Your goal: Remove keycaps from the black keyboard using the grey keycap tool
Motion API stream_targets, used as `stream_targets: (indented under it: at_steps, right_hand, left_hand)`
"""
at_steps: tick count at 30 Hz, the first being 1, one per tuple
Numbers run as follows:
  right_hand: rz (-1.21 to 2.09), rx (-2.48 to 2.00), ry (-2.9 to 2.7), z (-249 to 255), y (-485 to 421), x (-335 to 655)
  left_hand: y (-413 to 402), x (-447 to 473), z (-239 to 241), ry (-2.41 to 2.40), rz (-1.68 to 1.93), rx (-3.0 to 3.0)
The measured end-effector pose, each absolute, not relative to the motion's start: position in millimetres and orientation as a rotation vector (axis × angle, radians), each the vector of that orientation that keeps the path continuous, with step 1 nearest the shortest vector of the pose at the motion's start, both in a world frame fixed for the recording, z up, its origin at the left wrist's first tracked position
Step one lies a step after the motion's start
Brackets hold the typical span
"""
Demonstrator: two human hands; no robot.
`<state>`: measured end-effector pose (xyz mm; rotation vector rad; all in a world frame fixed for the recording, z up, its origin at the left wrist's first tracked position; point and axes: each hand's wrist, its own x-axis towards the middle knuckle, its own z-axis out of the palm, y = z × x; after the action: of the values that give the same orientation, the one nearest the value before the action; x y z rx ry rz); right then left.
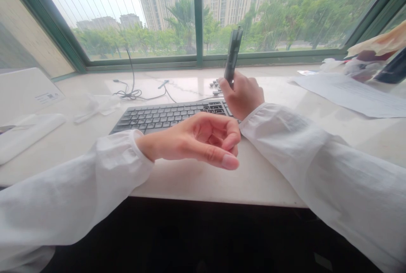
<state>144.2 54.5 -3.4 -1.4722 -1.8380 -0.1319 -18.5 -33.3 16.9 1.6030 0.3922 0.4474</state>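
My left hand (193, 139) hovers over the near edge of the keyboard (158, 116). Its fingers curl loosely and the thumb stretches out; the visible hollow of the palm has nothing in it. Beyond it, at the keyboard's far right end, my right hand (242, 95) is closed around a dark, narrow, grooved tool (233, 53) that points upward; its exact kind is unclear. Some key positions at the right of the keyboard look bare of caps. Several small dark loose keycaps (217, 86) lie just behind the keyboard, left of my right hand.
A coiled black cable (130, 94) and a crumpled tissue (98, 106) lie left on the white desk (203, 184). A white box (28, 91) stands far left. On the right are paper sheets (355, 93) and a dark object (391, 67). The window (139, 15) closes off the back.
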Motion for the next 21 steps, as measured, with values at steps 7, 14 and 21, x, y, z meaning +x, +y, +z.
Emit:
stream_targets:
  at_steps: [7,14,21]
  right_hand:
    - [-0.138,-1.458,-1.844,-3.8,54.6,143.7]
    - [-0.150,-1.482,-1.852,-3.3,54.8,143.2]
    - [-0.136,-1.486,-1.847,-2.9,54.2,143.0]
  left_hand:
    - [-32.9,-18.4,16.8,0.410,0.449,1.631]
    - [-33.0,-18.2,17.0,0.401,0.448,1.602]
    - [-33.5,-17.7,17.2,0.393,0.461,1.615]
